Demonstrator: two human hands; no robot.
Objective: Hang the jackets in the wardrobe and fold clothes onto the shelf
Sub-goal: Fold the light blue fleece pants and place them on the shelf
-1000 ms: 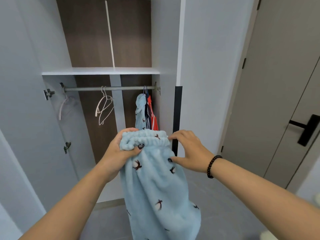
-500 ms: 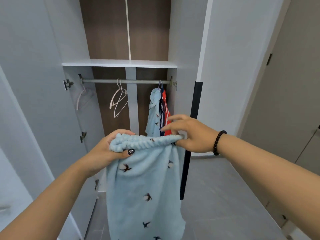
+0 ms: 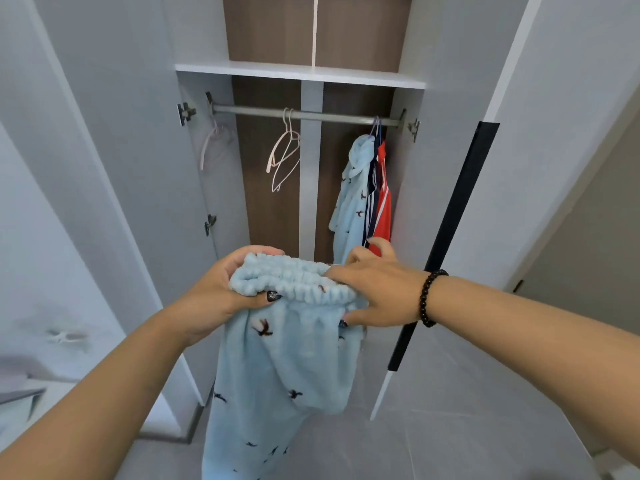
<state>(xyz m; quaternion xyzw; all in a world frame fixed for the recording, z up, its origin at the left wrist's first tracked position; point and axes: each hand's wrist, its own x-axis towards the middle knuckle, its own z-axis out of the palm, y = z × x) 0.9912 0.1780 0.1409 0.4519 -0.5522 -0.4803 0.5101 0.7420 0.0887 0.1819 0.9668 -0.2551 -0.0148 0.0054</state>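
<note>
I see my left hand gripping the blue trousers at the waistband, right hand fingers pinching its other end; hung jackets and hangers on the rail behind.

The fleece trousers are pale blue with small dark birds; the hanging robe matches. Beside it hang a navy white-striped jacket and a red one. The hangers are white, the shelf white, the wardrobe back brown, the bracelet black.
</note>
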